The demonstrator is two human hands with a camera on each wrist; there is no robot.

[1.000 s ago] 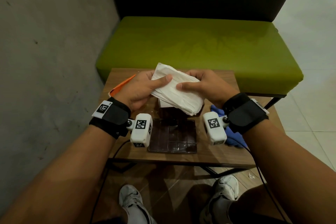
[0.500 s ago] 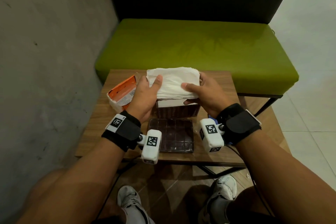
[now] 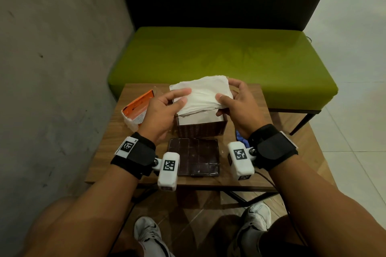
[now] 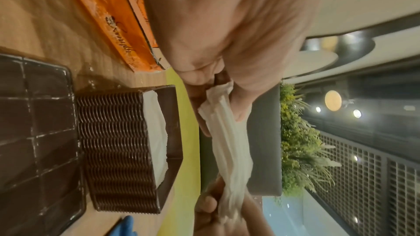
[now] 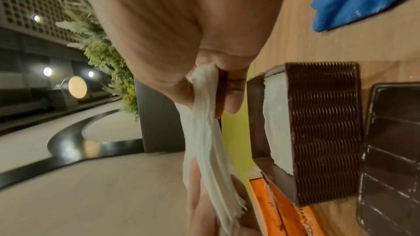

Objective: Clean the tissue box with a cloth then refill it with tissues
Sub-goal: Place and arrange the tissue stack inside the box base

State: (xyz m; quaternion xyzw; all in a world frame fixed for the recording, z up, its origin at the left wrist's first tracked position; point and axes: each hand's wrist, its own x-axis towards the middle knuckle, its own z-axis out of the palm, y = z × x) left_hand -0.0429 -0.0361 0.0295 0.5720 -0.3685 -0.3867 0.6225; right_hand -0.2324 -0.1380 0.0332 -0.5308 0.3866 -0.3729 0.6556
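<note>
Wood-grain table (image 3: 246, 175) carries the open brown wicker tissue box (image 3: 201, 128), already part filled with white tissues, its lid (image 3: 193, 156) lying flat just in front. I hold the tissue stack (image 3: 201, 95) directly above the box, long axis left to right, sagging in the middle. My left hand (image 3: 161, 118) pinches one end, my right hand (image 3: 237, 106) pinches the other. It looks light, soft and floppy; I judge gripping both short ends keeps the sheets together. An orange packet (image 3: 137, 108) lies left.
</note>
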